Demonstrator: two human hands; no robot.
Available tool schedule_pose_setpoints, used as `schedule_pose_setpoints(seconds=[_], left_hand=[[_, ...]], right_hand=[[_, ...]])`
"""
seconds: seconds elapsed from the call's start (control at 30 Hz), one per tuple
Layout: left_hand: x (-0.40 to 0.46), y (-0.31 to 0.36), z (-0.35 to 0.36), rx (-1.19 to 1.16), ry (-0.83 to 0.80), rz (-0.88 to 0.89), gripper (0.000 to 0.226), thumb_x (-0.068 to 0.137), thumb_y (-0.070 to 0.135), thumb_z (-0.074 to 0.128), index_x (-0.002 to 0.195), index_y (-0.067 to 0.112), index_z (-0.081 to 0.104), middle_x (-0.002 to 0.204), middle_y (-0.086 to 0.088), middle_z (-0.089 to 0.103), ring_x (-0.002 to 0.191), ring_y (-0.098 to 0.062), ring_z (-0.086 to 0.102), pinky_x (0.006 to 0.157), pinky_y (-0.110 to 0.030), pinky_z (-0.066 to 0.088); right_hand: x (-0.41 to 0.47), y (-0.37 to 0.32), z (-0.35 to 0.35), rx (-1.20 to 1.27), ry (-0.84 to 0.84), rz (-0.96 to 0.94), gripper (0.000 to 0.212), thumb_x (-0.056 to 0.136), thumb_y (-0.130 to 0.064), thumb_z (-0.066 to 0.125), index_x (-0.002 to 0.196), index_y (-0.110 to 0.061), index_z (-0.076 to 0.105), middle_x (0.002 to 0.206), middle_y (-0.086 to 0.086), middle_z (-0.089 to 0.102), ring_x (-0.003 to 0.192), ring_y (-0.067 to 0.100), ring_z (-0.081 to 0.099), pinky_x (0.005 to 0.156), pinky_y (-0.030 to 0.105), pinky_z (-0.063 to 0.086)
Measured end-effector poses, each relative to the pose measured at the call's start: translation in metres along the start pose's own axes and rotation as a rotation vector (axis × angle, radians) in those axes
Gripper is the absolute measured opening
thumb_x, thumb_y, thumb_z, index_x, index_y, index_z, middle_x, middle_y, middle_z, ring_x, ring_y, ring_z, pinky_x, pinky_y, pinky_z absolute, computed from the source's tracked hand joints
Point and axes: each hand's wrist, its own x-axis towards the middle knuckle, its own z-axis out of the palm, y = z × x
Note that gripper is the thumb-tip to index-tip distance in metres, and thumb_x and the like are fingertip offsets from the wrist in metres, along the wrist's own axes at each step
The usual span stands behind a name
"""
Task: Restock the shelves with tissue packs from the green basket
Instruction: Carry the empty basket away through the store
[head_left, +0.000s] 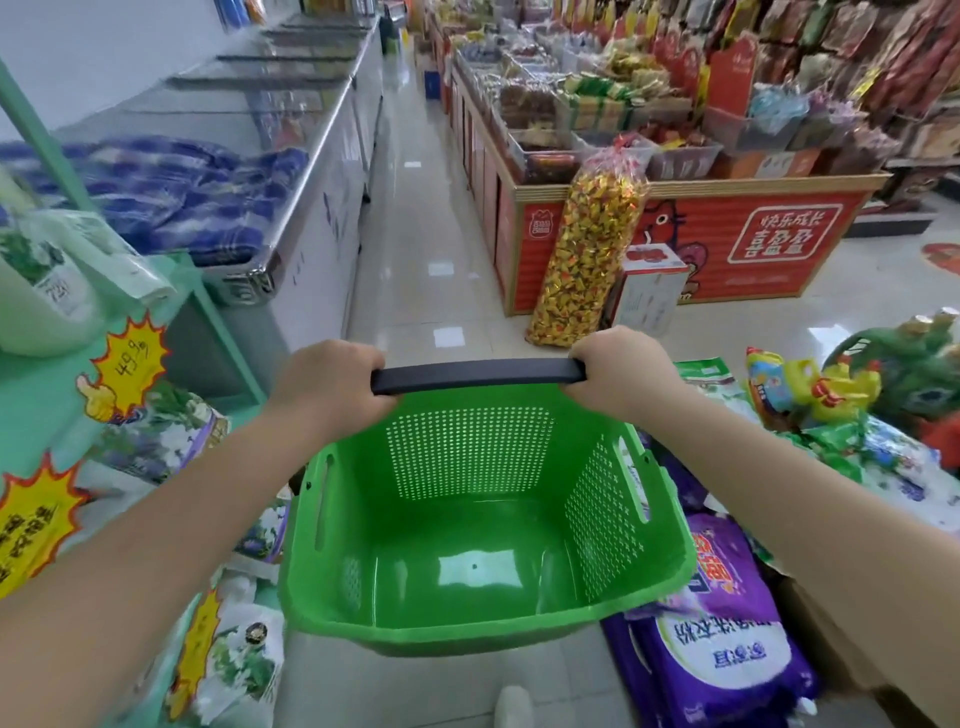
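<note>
A green plastic basket (483, 618) with perforated walls hangs in front of me, and nothing lies inside it. Its black handle (478, 375) runs across the top. My left hand (332, 384) grips the handle's left end and my right hand (621, 371) grips its right end. Tissue packs (156, 436) with white flower prints sit on the mint green shelf (47, 400) at my left, and more tissue packs (234, 660) stand on the lower level.
Yellow price tags (132, 358) hang on the shelf. A long freezer (311, 171) lines the aisle's left side. A red snack stand (701, 249) and a tall candy bag (587, 249) stand ahead right. Purple detergent bags (722, 623) lie on the floor at right.
</note>
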Motion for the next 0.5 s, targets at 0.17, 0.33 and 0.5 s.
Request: schedule_pose_setpoints(seconds=[0.17,0.33,0.5], left_hand=[[0.053,0.006,0.001,-0.004,-0.007,-0.028,0.022,0.085,0.037,0.059,0.086,0.015,0.062,0.059,0.008,0.04,0.068,-0.021,0.047,0.055,-0.025,0.032],[0.099,0.006,0.009,-0.002,0.003,-0.036,0.021,0.084,0.038,0.06,0.077,0.019,0.054,0.059,0.008,0.039,0.07,-0.022,0.047,0.054,-0.025,0.03],[0.143,-0.003,0.023,-0.001,0.011,-0.053,0.021,0.085,0.038,0.059,0.079,0.018,0.056,0.061,0.006,0.041,0.07,-0.022,0.047,0.051,-0.024,0.029]], right_hand=[[0.049,0.033,0.002,0.057,-0.005,-0.026,0.017,0.081,-0.027,0.057,0.069,-0.016,0.053,0.057,-0.004,0.043,0.065,0.022,0.051,0.058,0.026,0.042],[0.089,0.057,0.005,0.077,0.002,-0.035,0.015,0.083,-0.024,0.056,0.071,-0.016,0.054,0.057,-0.006,0.042,0.065,0.02,0.049,0.061,0.026,0.044],[0.13,0.067,0.014,0.078,0.035,-0.019,0.01,0.082,-0.023,0.057,0.076,-0.015,0.059,0.062,-0.003,0.049,0.068,0.021,0.051,0.067,0.031,0.051]])
